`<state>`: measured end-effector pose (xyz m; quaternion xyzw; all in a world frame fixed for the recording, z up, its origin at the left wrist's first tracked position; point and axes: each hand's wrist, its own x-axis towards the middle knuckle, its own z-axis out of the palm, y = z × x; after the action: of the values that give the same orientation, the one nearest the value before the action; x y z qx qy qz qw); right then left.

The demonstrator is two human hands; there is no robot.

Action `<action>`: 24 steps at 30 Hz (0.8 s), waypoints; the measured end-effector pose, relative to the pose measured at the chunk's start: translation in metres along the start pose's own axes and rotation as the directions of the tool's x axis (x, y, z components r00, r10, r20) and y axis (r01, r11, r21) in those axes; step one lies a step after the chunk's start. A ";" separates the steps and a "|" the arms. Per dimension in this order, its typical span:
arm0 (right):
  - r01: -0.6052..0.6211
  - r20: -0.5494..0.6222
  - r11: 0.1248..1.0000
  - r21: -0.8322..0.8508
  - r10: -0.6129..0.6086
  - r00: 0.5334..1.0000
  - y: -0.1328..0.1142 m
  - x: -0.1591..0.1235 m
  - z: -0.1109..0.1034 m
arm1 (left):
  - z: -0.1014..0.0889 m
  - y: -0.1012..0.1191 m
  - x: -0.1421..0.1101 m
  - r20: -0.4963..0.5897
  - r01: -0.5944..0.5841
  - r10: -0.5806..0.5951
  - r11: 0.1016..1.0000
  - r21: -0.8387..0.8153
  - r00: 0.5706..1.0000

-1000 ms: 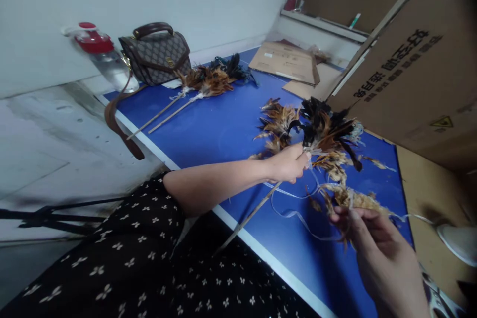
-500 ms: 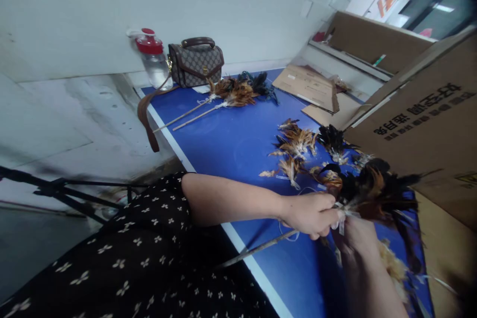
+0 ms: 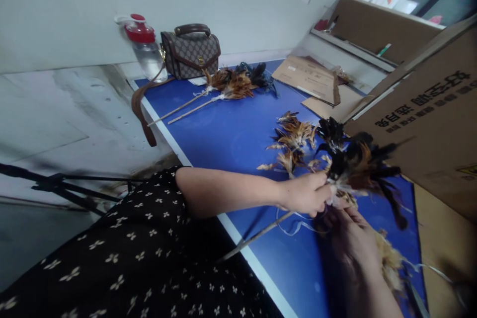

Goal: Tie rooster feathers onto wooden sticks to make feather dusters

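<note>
Gripped by the closed left hand [image 3: 307,194]: a thin, straight wooden stick [image 3: 261,234], slanting to the lower centre of the frame, probably held near its top for steadiness. At centre right, just beyond the knuckles, a glossy black-and-russet feather bunch [image 3: 354,164], fanned, drooping along one edge, cinched by white plastic binding [image 3: 334,200]. At that binding, the curled fingers of the right hand [image 3: 352,231]; cannot tell whether pinched on anything. Below, narrow translucent ribbon [image 3: 297,229] in loose loops. Farther back, small brown feather bunches [image 3: 297,134], wispy and ragged, on the smooth blue bench [image 3: 223,139]. At upper centre, two brown-and-black feather dusters [image 3: 238,87], laid side by side, perhaps out of the way, before a brown patterned handbag [image 3: 192,57].
</note>
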<state>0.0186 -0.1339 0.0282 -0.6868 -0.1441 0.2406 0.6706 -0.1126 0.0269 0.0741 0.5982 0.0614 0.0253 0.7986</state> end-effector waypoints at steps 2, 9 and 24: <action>-0.045 -0.058 0.998 0.039 0.047 0.997 0.006 -0.003 -0.003 | -0.002 0.006 0.001 -0.032 -0.011 0.011 1.000 -0.010 0.999; 0.056 -0.054 0.998 -0.014 -0.057 0.997 0.007 -0.022 0.016 | -0.005 0.000 0.000 -0.042 -0.011 0.019 0.983 0.184 0.999; 0.021 -0.062 0.961 -0.275 -0.039 0.997 -0.024 -0.042 -0.040 | -0.017 0.004 0.005 -0.061 0.004 0.025 0.906 0.424 0.998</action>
<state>0.0071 -0.1881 0.0569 -0.7784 -0.1641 0.1851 0.5770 -0.1097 0.0447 0.0728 0.7563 0.0882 0.0351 0.6472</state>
